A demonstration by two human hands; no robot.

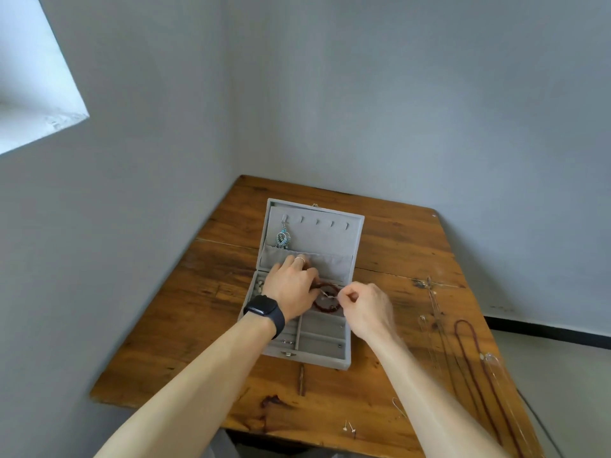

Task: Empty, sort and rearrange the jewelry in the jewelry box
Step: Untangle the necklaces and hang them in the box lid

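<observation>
Just beyond the left hand [291,285], a teal earring [283,239] hangs in the lid of the open jewelry box [325,360]. That hand lies palm down, touching the red bead bracelet [325,307] between the hands; whether it grips, I cannot tell. The right hand [367,309] pinches a thin silver piece [329,294]. Emptying seems under way; next, the piece probably needs lifting clear without snagging, toward the necklaces [463,355] right of that hand.

The grey jewelry box [324,359] lies open, lid tilted back on the far side. A turquoise earring [283,239] hangs from the lid's leftmost hook; a dark red bracelet [328,308] sits in the far right compartment, a silver strand [326,294] across it.
</observation>
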